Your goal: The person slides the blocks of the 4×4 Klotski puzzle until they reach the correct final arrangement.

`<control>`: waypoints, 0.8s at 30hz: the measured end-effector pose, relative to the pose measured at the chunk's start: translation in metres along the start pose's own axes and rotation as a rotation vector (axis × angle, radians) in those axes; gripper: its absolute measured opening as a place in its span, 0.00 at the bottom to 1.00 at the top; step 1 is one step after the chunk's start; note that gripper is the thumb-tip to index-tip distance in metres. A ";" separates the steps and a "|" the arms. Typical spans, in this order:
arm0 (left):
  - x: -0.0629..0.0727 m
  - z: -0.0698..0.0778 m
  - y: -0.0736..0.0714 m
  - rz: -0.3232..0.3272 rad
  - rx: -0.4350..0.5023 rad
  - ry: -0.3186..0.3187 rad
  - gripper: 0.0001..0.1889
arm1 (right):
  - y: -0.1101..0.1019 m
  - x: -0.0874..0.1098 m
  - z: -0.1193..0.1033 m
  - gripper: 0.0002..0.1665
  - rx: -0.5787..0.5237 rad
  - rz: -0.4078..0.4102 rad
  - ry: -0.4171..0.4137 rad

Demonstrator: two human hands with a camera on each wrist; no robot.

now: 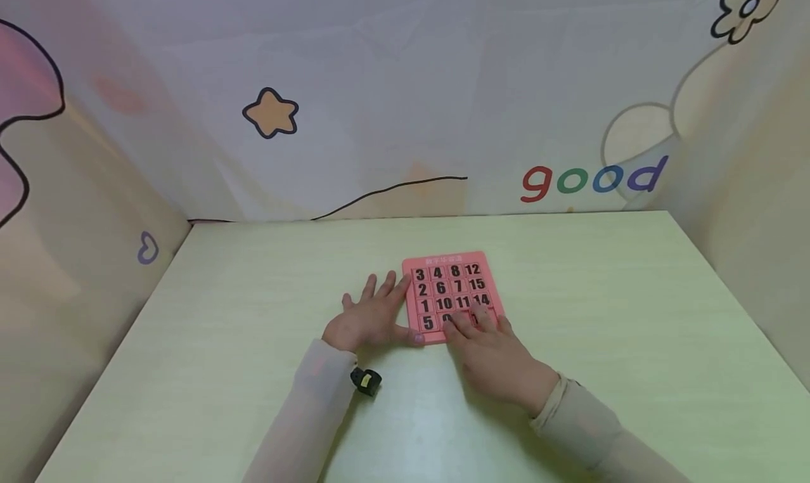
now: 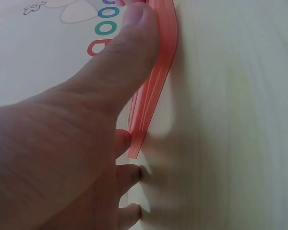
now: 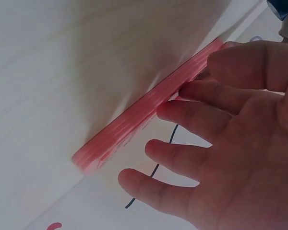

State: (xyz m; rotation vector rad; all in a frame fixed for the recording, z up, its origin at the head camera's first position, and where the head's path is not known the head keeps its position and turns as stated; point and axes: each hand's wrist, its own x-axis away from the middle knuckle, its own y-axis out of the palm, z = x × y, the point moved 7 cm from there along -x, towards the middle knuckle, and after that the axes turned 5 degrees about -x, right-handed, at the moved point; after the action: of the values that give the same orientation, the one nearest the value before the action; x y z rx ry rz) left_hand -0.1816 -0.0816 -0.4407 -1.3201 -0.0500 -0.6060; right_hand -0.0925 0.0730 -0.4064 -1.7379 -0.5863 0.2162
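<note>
A pink number slide puzzle (image 1: 441,261) lies flat on the table, its black-numbered tiles facing up. My left hand (image 1: 370,320) is spread beside its left side, the thumb at the near left corner and the index finger touching the left edge. The left wrist view shows this thumb (image 2: 129,43) against the pink frame (image 2: 156,81). Over the near right part of the puzzle, my right hand (image 1: 496,360) rests its fingertips on the lower tiles, hiding some of the bottom row. In the right wrist view, its fingers (image 3: 182,151) are extended and apart above the puzzle's edge (image 3: 139,112).
The pale green table (image 1: 253,398) surrounds the puzzle. A printed cloth backdrop (image 1: 380,103) with a star and the word "good" stands along the far edge and sides. A small black device (image 1: 365,381) is at my left wrist.
</note>
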 end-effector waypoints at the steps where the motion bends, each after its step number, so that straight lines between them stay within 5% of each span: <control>1: 0.000 0.000 0.000 0.001 -0.001 0.001 0.61 | 0.000 -0.001 -0.001 0.29 0.001 0.002 0.001; 14: 0.001 0.000 0.000 -0.008 0.003 0.003 0.61 | 0.002 0.009 0.018 0.33 -0.066 -0.070 0.070; 24: 0.000 0.001 -0.001 -0.012 0.005 0.007 0.61 | -0.004 0.017 0.021 0.35 -0.077 -0.038 0.099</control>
State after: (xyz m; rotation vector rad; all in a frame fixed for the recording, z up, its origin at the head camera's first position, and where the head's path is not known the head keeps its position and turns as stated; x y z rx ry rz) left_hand -0.1820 -0.0809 -0.4399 -1.3133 -0.0541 -0.6198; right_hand -0.0881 0.1002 -0.4055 -1.7996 -0.5609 0.0819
